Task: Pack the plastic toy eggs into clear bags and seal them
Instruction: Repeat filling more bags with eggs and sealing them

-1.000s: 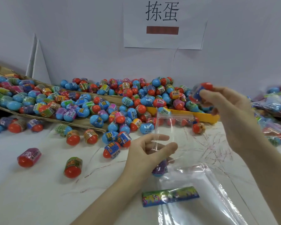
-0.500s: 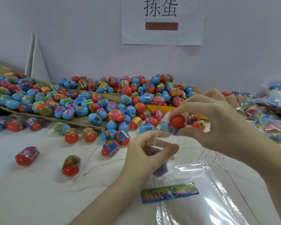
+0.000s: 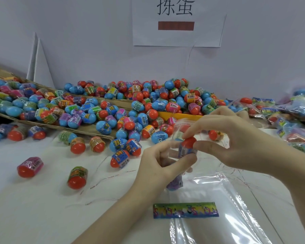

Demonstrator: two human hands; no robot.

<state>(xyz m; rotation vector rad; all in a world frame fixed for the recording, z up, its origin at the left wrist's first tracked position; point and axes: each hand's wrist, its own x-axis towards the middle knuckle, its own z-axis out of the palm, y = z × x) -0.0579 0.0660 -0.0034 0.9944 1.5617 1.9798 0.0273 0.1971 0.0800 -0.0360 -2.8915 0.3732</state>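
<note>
Right hand [image 3: 236,138] pinches an orange-topped egg [image 3: 188,145] between thumb and forefinger, set at the mouth of a clear bag [image 3: 180,131] at the table's centre; left hand [image 3: 158,166] has thumb and fingers curled round that bag below the egg; a purple egg [image 3: 173,184] sits lower inside it; loose egg pile [image 3: 130,106] from nine to twelve o'clock; filled bags [image 3: 292,113] at two o'clock; empty bags with a printed strip [image 3: 186,210] at six o'clock.
</note>
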